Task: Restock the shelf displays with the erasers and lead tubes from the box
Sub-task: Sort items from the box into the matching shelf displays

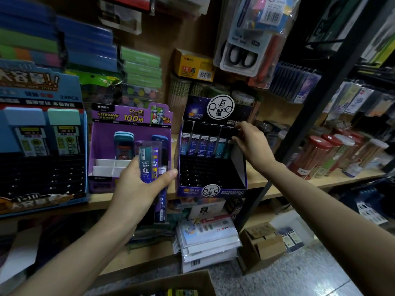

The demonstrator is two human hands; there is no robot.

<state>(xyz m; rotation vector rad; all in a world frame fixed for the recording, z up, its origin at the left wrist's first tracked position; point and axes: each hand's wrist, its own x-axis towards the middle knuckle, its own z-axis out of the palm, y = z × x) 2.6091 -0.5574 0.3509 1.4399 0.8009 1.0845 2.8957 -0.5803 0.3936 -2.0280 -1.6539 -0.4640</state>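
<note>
My left hand (136, 189) grips a bundle of lead tubes (152, 163), teal, purple and dark, held upright in front of the purple display box (130, 118). My right hand (250, 142) is at the back row's right end of the dark constellation display box (211, 189), fingers pinched on a dark lead tube (234, 136) there. Several lead tubes (203, 144) stand in that back row; the slots in front are black and vacant. The rim of the cardboard supply box (171, 283) shows at the bottom edge.
A large blue display (40, 133) stands at the left of the wooden shelf (277, 180). Pencil jars (320, 154) sit to the right, a black shelf post (310, 116) runs diagonally, and hanging scissors packs (241, 54) are above. Paper stacks and a small carton (263, 246) lie below.
</note>
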